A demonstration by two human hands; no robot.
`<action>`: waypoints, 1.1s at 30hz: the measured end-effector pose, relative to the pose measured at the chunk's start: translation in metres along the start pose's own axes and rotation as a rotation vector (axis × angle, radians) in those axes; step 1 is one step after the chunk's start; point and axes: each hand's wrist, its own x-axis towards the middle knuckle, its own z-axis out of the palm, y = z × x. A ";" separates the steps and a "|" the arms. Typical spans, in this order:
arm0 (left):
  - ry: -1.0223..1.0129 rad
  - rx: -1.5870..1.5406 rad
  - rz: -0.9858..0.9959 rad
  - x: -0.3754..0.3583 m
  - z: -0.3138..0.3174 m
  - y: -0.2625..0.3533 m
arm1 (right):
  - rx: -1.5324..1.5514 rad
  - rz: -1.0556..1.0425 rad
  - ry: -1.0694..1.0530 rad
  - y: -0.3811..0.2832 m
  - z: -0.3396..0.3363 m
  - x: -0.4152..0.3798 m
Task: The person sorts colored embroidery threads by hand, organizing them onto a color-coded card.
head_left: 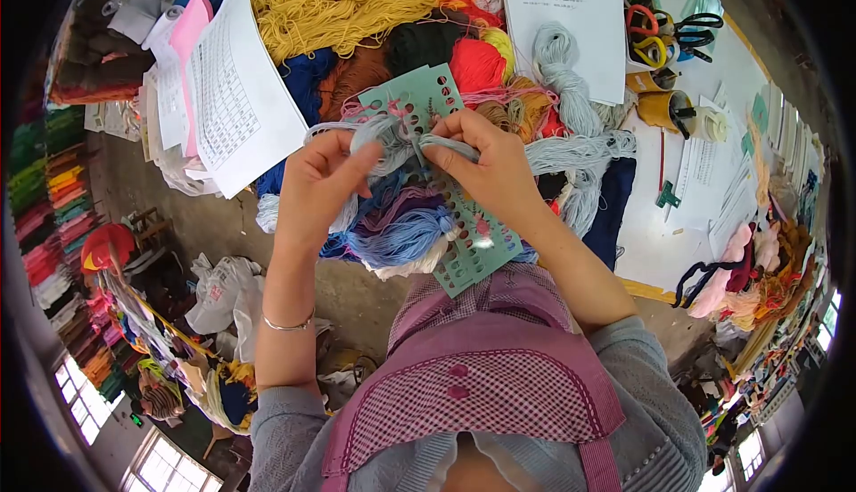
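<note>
Above a pink checked apron (486, 376), the left hand (321, 189) and right hand (486, 166) pinch grey-blue yarn (392, 135) in closed fingers against a green punched thread card (473, 233), over the desk's (669, 251) heaped skeins.

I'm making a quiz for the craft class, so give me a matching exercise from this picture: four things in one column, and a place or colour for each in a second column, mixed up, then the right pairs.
Things:
1. green punched card
2. scissors
3. bracelet
4. yellow yarn

Places or colours:
A. on the left wrist
B. piled at the top of the table
C. under both hands, hung with thread bundles
D. black-handled, at the far right of the table

Pairs: 1-C, 2-D, 3-A, 4-B
</note>
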 end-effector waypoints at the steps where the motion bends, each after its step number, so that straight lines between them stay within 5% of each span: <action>1: -0.001 0.109 0.049 0.000 0.001 -0.002 | 0.023 -0.004 0.026 0.003 0.002 -0.001; 3: -0.003 0.220 0.100 0.001 -0.003 -0.006 | 0.047 -0.010 0.053 0.004 0.001 -0.002; 5: -0.160 -0.409 -0.009 0.004 -0.014 -0.009 | 0.132 0.055 0.062 0.004 -0.003 -0.002; 9: -0.225 -0.615 -0.046 -0.001 0.004 -0.008 | 0.017 0.003 0.092 0.004 -0.001 0.001; 10: -0.415 -0.524 -0.124 0.003 0.003 -0.003 | 0.053 0.087 0.033 0.000 -0.004 0.003; 12: -0.387 -0.158 -0.288 0.001 0.031 0.021 | 0.084 0.173 -0.033 -0.007 -0.007 0.004; 14: -0.429 -0.089 -0.230 0.003 0.043 0.009 | -0.277 0.008 0.079 -0.012 -0.009 0.006; 16: -0.387 0.121 -0.179 0.010 0.051 -0.002 | -0.339 0.062 0.001 -0.025 -0.018 0.006; 23: -0.430 -0.262 -0.058 0.012 0.028 -0.014 | 0.004 -0.074 -0.511 0.009 -0.043 0.032; 31: 0.129 0.046 0.031 -0.053 -0.067 -0.007 | -0.153 -0.300 -0.569 0.004 -0.038 0.032; 33: 0.136 0.004 0.044 -0.047 -0.070 -0.015 | -0.129 -0.332 -0.525 0.002 -0.030 0.030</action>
